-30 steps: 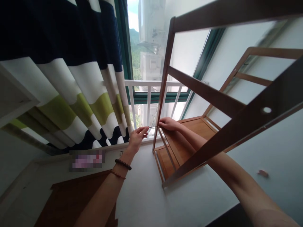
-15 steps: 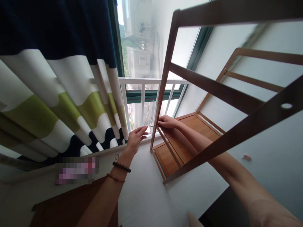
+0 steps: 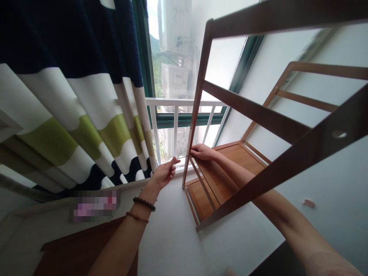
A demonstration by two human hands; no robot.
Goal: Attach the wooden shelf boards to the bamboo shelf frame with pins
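- Left-hand fingers have shifted and curled since the earlier frame; the right hand remains at the post.
- Left hand (image 3: 163,174): pinching the near end of a thin rod (image 3: 181,157), which reaches rightward to the post.
- Right hand (image 3: 203,152): fingers bent against the post; grip strength cannot be told.
- Wooden rack (image 3: 253,110): around and above the right hand; probably stiff, bulky, best steadied by its post.
- Rod: likely stiff, light, easily slipped; pinch its end.
- Rack looks smooth, reddish-brown, open-framed; rod slim, dark.

Brown shelf (image 3: 253,111), seemingly grey rod (image 3: 182,156)
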